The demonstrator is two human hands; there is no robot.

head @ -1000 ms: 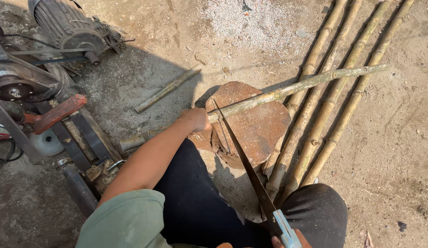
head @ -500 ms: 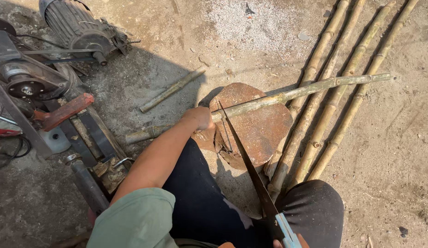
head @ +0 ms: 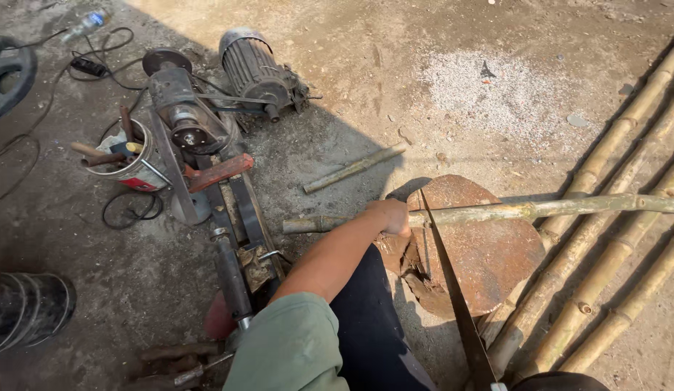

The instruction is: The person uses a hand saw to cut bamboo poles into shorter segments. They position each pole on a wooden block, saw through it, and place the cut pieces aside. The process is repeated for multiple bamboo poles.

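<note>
Roughly, left to right: one left hand [head: 390,216] with fingers wrapped tight round the thin bamboo pole [head: 496,212], pinning it across the rusty block [head: 489,253] at its left edge. One saw blade [head: 453,289] sits on the pole just right of the hand; the right hand is out of view. Pole looks light, stiff, smooth and prone to roll, so grip close to the cut. Four thicker bamboo poles [head: 605,152] lie on the ground at right.

An electric motor [head: 259,69] and a belt-driven machine [head: 183,116] sit on the dirt floor [head: 395,65] beside a tin of tools [head: 134,163], with a short cut stick [head: 355,168] nearby.
</note>
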